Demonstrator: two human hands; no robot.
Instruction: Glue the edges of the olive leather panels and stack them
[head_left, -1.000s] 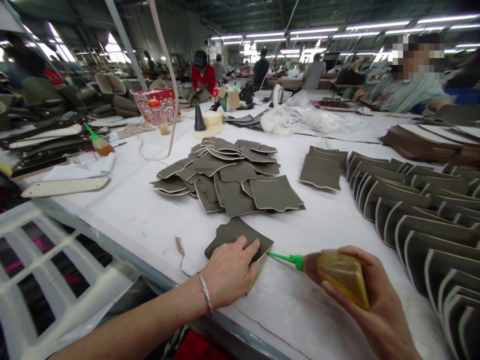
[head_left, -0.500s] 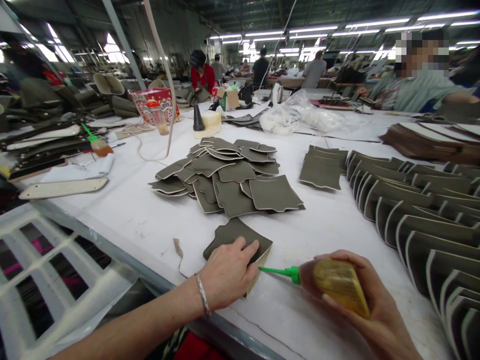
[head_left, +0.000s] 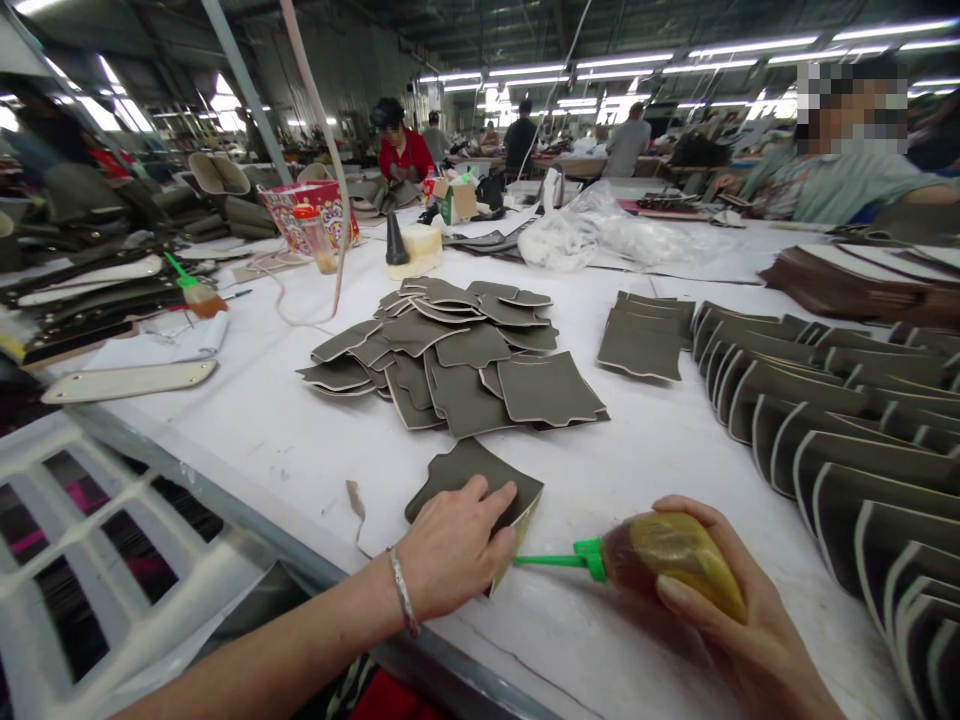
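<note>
My left hand (head_left: 455,548), with a bracelet at its wrist, holds a dark olive leather-like piece (head_left: 465,468) down near the table's front edge. Its fingers lie across the top and the thumb is at the right edge, where a pale yellowish strip shows. In my right hand (head_left: 739,590) is a squeeze bottle (head_left: 667,560) of amber liquid, tipped on its side. The bottle's thin green nozzle points left, its tip at the piece's right edge beside my left thumb. Just beyond lies a loose heap of similar olive pieces (head_left: 465,350).
Long rows of overlapping olive pieces (head_left: 817,420) line the right side, beside a small stack (head_left: 640,340). A second green-tipped bottle (head_left: 201,297) stands at left. A white plastic crate (head_left: 112,550) adjoins the table's front left. A hose (head_left: 341,200) hangs down. Co-workers sit beyond.
My right hand has shifted the bottle slightly down, levelling its nozzle and moving the tip lower along the piece's edge. My left hand stays almost in place.
</note>
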